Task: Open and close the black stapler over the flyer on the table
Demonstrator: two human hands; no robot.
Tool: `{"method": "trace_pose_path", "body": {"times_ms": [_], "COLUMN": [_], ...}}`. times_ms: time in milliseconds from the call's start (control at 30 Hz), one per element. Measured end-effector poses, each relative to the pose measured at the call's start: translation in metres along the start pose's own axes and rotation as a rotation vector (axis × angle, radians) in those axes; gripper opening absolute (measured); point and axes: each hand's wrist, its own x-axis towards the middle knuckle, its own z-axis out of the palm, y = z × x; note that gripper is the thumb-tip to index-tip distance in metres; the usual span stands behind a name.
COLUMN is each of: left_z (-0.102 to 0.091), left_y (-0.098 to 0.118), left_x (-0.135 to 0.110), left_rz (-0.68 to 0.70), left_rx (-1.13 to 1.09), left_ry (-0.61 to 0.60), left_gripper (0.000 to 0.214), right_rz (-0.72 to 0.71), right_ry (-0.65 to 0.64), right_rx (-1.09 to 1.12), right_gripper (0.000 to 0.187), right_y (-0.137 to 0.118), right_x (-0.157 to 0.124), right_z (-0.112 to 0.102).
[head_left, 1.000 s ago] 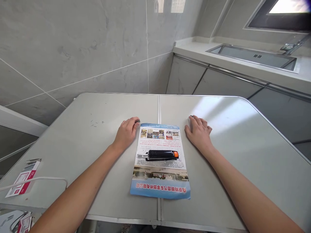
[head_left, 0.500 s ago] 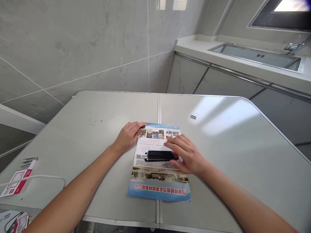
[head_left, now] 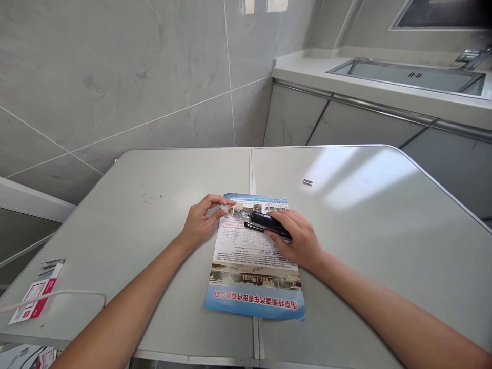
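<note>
Black stapler (head_left: 264, 219) we are gripping in our right hand (head_left: 303, 242), over the leaflet (head_left: 249, 256) near its far edge. Our left hand (head_left: 201, 220) is holding thumb and forefinger slightly apart near the leaflet's far left corner; what they are pinching, we cannot tell.

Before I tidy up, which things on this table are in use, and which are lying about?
In use:
black stapler, in right hand
printed sheet, left hand at its edge

Apparently lying about:
small metal strips
red-and-white packet
white cable
</note>
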Motion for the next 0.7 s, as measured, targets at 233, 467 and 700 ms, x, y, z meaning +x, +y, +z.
{"method": "trace_pose_path", "body": {"times_ms": [233, 467, 700], "left_z": [0.0029, 0.0054, 0.0063], "left_y": [-0.0054, -0.0002, -0.0021], "left_x": [0.0013, 0.0005, 0.002], "left_rz": [0.135, 0.153, 0.185], "left_rx": [0.011, 0.074, 0.134], "left_ry": [-0.084, -0.231, -0.264], "left_gripper": [0.014, 0.017, 0.016], "right_rz": [-0.049, -0.065, -0.045], "right_ry": [-0.087, -0.138, -0.158], "right_rx": [-0.023, -0.025, -0.011], "right_gripper": [0.031, 0.03, 0.031], "right_y": [0.0003, 0.0001, 0.002], "right_x": [-0.0006, -0.0004, -0.0013], "right_z": [0.0027, 0.0015, 0.0029]}}
